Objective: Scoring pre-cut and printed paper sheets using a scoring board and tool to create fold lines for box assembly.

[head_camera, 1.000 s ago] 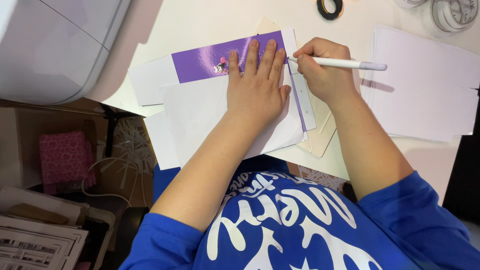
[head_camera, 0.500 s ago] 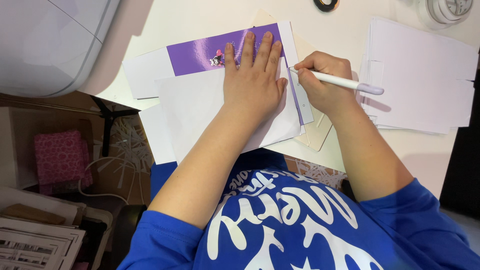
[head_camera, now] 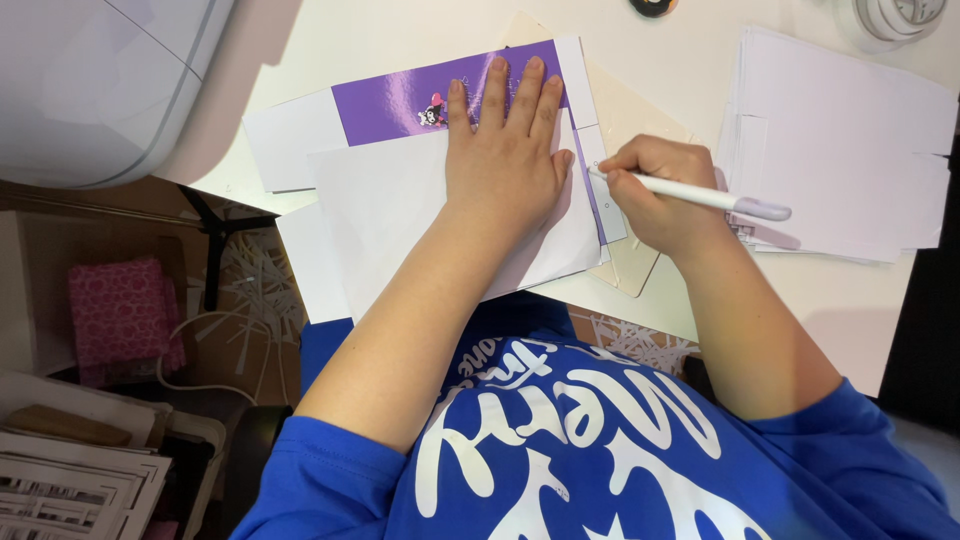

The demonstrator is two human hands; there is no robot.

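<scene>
My left hand (head_camera: 505, 150) lies flat, fingers together, pressing a white sheet (head_camera: 400, 220) onto a purple printed sheet (head_camera: 395, 100) with a small cartoon figure. My right hand (head_camera: 655, 190) grips a white pen-shaped tool (head_camera: 715, 197), its tip touching the narrow white strip (head_camera: 600, 165) at the purple sheet's right edge. A beige mat (head_camera: 640, 265) lies under the papers on the pale table (head_camera: 400, 35).
A stack of white paper (head_camera: 850, 140) sits to the right. A white machine (head_camera: 90, 80) fills the upper left. A tape roll (head_camera: 895, 15) and a dark ring (head_camera: 652, 5) lie at the far edge. Paper strips, a pink bundle (head_camera: 120, 315) and boxes are on the floor at left.
My right hand with the pen tool has moved down along the strip's edge toward me. My left hand stays pressed on the sheets.
</scene>
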